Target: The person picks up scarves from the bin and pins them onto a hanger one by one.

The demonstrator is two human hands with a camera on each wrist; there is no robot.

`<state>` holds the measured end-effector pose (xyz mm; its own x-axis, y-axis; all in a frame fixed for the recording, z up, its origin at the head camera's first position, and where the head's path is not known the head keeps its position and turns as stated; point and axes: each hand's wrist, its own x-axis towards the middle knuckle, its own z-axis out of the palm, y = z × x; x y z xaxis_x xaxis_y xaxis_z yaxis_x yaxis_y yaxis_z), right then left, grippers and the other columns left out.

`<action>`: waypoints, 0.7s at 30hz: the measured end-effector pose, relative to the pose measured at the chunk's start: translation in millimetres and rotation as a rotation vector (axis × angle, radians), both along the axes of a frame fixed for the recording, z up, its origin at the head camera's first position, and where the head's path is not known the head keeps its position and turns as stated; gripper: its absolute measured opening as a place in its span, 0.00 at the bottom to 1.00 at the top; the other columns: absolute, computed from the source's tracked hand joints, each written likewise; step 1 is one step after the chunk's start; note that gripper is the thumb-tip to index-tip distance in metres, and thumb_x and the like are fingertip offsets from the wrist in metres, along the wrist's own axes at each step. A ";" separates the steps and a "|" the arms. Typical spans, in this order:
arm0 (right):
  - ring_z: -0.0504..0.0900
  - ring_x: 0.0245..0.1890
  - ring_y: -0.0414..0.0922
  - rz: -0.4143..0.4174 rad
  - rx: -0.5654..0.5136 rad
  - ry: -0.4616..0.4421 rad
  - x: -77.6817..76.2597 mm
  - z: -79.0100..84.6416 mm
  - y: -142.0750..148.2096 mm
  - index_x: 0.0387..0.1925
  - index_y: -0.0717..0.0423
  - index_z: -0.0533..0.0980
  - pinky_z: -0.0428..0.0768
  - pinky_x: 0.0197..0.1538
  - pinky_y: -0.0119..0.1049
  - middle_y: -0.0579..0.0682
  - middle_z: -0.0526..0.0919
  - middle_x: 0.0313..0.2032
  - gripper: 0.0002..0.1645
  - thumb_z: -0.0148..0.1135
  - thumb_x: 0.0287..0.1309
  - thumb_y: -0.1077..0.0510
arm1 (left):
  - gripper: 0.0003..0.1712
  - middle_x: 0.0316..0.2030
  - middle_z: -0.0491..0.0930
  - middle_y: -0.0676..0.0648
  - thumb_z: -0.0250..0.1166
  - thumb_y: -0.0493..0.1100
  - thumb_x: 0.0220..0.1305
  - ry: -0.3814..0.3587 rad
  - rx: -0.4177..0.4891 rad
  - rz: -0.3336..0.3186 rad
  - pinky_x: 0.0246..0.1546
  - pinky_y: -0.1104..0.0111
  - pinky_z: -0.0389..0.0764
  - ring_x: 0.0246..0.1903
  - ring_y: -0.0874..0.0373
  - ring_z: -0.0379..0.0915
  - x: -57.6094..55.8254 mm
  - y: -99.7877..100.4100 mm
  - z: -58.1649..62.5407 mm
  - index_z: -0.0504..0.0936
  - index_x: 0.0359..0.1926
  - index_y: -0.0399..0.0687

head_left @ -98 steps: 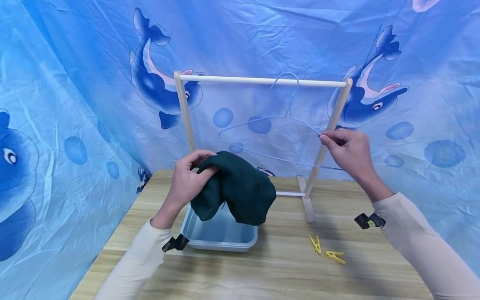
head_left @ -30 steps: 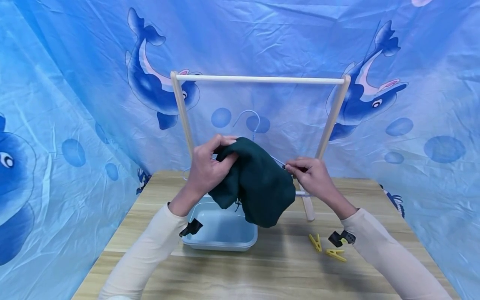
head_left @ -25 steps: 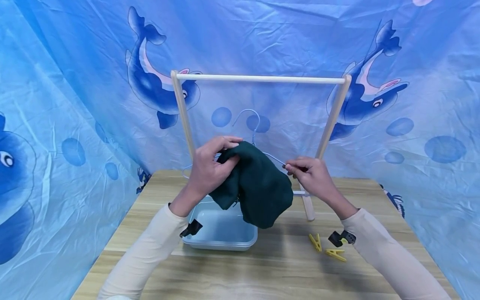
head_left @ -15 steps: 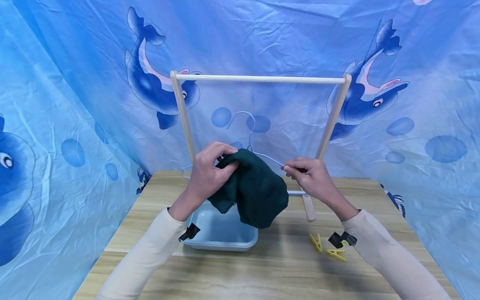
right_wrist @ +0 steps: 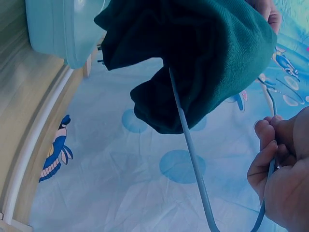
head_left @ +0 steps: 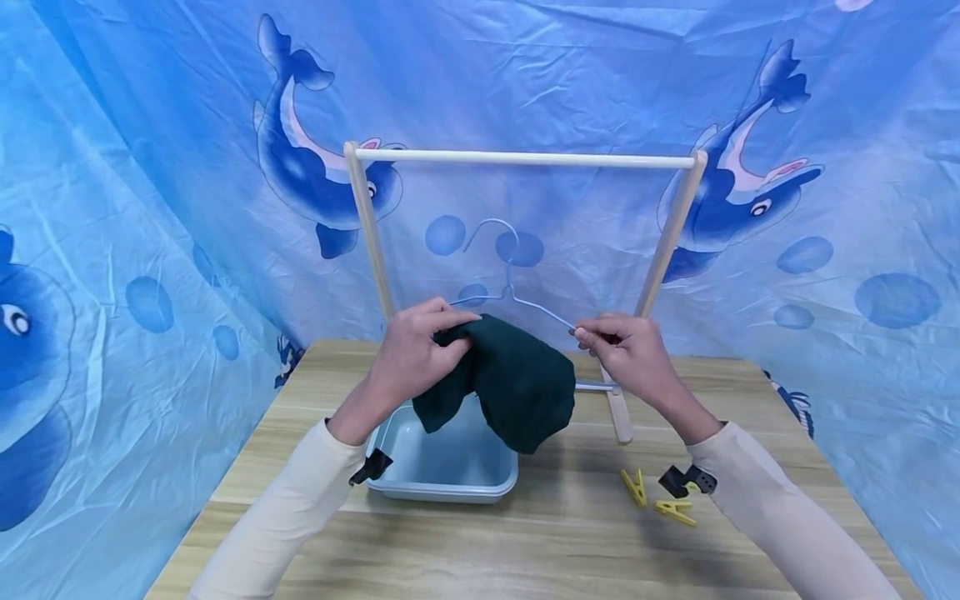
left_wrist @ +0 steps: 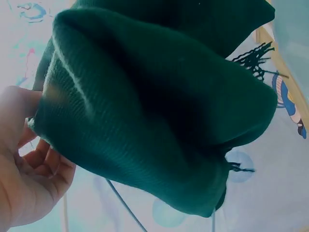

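A dark green scarf, folded over on itself, hangs from my left hand, which pinches its top edge between thumb and fingers. Fringe tassels show in the left wrist view. My right hand pinches the right shoulder of a pale blue wire hanger, whose hook points up below the rack's rail. In the right wrist view the hanger's lower bar runs up into the shadowed fold of the scarf. From the head, the scarf covers the hanger's middle, and my left hand hides part of its left side.
A light blue basin sits under the scarf on the wooden table. Behind stands a drying rack with a white rail. Two yellow clothespins, one upright and one sideways, lie at the right. Patterned curtains enclose the table.
Since the first frame, my right hand has brought the hanger left and down behind the scarf. Over the last second, the scarf has sunk slightly, and more of the hanger's shoulders shows.
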<state>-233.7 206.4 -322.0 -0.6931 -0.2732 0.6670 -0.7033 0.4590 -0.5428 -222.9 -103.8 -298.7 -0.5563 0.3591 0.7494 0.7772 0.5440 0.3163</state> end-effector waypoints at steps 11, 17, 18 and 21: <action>0.79 0.25 0.40 0.032 0.004 0.011 3.1 -3.8 -6.0 0.40 0.63 0.88 0.78 0.28 0.27 0.49 0.86 0.29 0.07 0.67 0.64 0.68 | 0.13 0.39 0.80 0.45 0.64 0.35 0.61 0.062 -0.138 0.038 0.41 0.61 0.83 0.38 0.51 0.76 -4.2 5.9 -13.4 0.89 0.46 0.43; 0.77 0.23 0.39 0.036 0.017 0.016 2.3 -5.2 -6.3 0.40 0.63 0.88 0.75 0.26 0.27 0.49 0.85 0.27 0.07 0.67 0.64 0.68 | 0.12 0.50 0.85 0.42 0.68 0.33 0.64 0.059 -0.174 0.021 0.56 0.56 0.81 0.49 0.48 0.83 -6.9 3.7 -19.5 0.87 0.49 0.41; 0.76 0.23 0.38 0.037 0.018 0.016 2.0 -5.6 -6.4 0.40 0.63 0.88 0.74 0.25 0.27 0.48 0.85 0.27 0.07 0.67 0.64 0.68 | 0.12 0.50 0.85 0.42 0.68 0.33 0.65 0.057 -0.175 0.014 0.57 0.56 0.81 0.49 0.48 0.83 -7.2 3.3 -20.2 0.87 0.49 0.41; 0.75 0.22 0.38 0.039 0.009 0.016 0.7 -7.3 -6.5 0.40 0.63 0.88 0.73 0.25 0.27 0.48 0.84 0.26 0.07 0.67 0.63 0.68 | 0.13 0.49 0.86 0.42 0.68 0.33 0.65 0.053 -0.158 -0.004 0.55 0.57 0.82 0.48 0.49 0.84 -8.4 3.4 -22.2 0.86 0.50 0.41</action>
<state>-233.0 199.9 -329.2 -0.6710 -0.3061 0.6753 -0.7294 0.4358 -0.5272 -231.3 -100.4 -320.9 -0.5156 0.4774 0.7115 0.7930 0.5804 0.1852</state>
